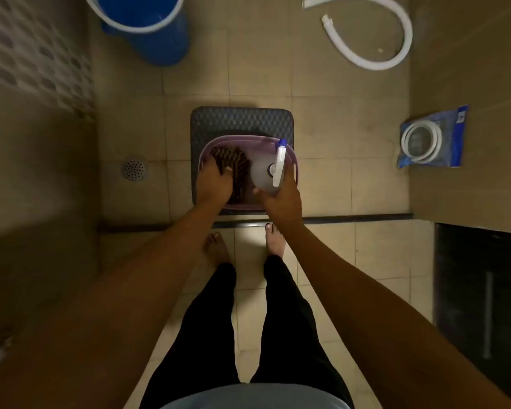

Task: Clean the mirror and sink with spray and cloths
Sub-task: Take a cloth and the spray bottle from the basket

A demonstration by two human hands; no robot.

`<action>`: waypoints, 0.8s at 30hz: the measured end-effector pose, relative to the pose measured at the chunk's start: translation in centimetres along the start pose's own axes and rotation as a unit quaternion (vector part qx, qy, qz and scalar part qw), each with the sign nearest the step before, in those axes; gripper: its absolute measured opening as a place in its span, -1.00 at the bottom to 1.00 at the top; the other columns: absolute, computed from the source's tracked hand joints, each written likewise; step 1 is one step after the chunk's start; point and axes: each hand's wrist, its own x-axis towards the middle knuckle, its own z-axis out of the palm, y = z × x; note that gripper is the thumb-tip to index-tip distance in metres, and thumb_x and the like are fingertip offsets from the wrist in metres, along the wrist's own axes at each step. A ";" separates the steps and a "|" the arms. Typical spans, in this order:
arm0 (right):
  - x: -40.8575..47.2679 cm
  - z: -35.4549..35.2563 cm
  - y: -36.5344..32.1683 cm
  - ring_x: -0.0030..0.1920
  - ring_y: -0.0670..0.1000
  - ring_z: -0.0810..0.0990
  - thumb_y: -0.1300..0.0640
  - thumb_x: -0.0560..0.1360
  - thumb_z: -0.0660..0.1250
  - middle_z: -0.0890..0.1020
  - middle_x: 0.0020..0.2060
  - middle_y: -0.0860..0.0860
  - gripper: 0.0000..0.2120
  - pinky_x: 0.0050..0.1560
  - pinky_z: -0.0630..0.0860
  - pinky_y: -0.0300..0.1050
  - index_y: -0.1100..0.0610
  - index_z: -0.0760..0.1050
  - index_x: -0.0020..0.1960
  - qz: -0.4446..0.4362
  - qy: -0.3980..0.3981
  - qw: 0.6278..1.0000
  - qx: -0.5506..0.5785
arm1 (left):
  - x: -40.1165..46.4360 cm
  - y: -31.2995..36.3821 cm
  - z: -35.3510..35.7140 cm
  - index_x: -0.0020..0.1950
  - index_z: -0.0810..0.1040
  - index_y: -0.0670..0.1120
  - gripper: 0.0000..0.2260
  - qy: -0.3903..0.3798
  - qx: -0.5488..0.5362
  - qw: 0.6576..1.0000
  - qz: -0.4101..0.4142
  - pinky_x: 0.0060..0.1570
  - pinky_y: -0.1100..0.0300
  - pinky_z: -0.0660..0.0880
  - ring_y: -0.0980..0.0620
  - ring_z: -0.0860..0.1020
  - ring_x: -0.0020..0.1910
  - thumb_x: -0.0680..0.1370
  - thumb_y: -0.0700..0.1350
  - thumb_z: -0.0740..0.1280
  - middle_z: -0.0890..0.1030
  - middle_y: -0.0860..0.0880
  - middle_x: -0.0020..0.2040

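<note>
Bathroom floor: a purple tub (292, 160) is sitting on a dark stool (219, 119).
Right hand (282, 199) is gripping the spray bottle (264, 172); left hand (214, 184) is pinching the dark cloth (236, 166) inside.

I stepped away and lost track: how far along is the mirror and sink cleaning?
Barely begun. Nothing looks cleaned; no mirror or sink is in view. In hand: the right hand grips the spray bottle, the left hand reaches onto the dark cloth in the purple basin on the stool. All spraying and wiping remains.
</note>
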 end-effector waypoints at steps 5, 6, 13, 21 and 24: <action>1.2 0.6 0.2 0.26 0.10 0.50 0.18 0.40 0.46 0.51 0.28 0.09 -0.25 0.26 0.50 0.14 0.10 0.19 0.49 0.074 -0.003 0.997 0.004 | 1.2 0.6 1.2 0.27 0.47 -0.30 -0.73 0.011 0.006 0.997 -0.080 0.04 0.03 0.49 -0.24 0.53 0.20 0.59 -0.23 0.22 0.55 -0.27 0.22; 1.4 0.7 0.2 0.25 0.10 0.51 0.20 0.42 0.45 0.52 0.27 0.09 -0.29 0.27 0.49 0.14 0.11 0.21 0.48 0.083 -0.005 0.997 0.000 | 1.4 0.5 1.4 0.24 0.48 -0.31 -0.74 0.013 0.011 0.996 -0.082 0.00 0.05 0.50 -0.23 0.55 0.17 0.58 -0.25 0.23 0.56 -0.27 0.19; 3.2 1.2 -0.1 0.15 0.08 0.56 0.06 0.52 0.38 0.59 0.09 0.07 -0.56 0.15 0.48 -0.10 0.16 0.39 0.34 0.125 0.030 0.992 0.010 | 2.7 0.1 2.6 0.22 0.51 -0.29 -0.70 0.029 0.073 0.995 -0.059 0.07 -0.01 0.56 -0.22 0.56 0.15 0.52 -0.22 0.34 0.56 -0.26 0.21; 2.9 1.7 -0.3 0.09 0.07 0.59 0.06 0.49 0.42 0.64 0.07 0.12 -0.58 0.17 0.50 -0.04 0.20 0.45 0.28 0.092 0.086 0.992 0.020 | 2.6 -0.4 3.2 0.33 0.40 -0.28 -0.58 0.048 0.049 0.997 -0.029 0.18 -0.08 0.52 -0.27 0.51 0.24 0.49 -0.25 0.35 0.52 -0.29 0.28; 2.7 1.6 -0.4 0.04 0.02 0.57 0.06 0.50 0.40 0.63 0.04 0.11 -0.60 0.13 0.50 -0.06 0.19 0.46 0.28 0.084 0.086 0.992 0.024 | 2.3 -0.3 2.6 0.32 0.40 -0.29 -0.62 0.042 0.020 0.999 -0.016 0.15 -0.05 0.50 -0.26 0.52 0.23 0.51 -0.29 0.32 0.53 -0.29 0.26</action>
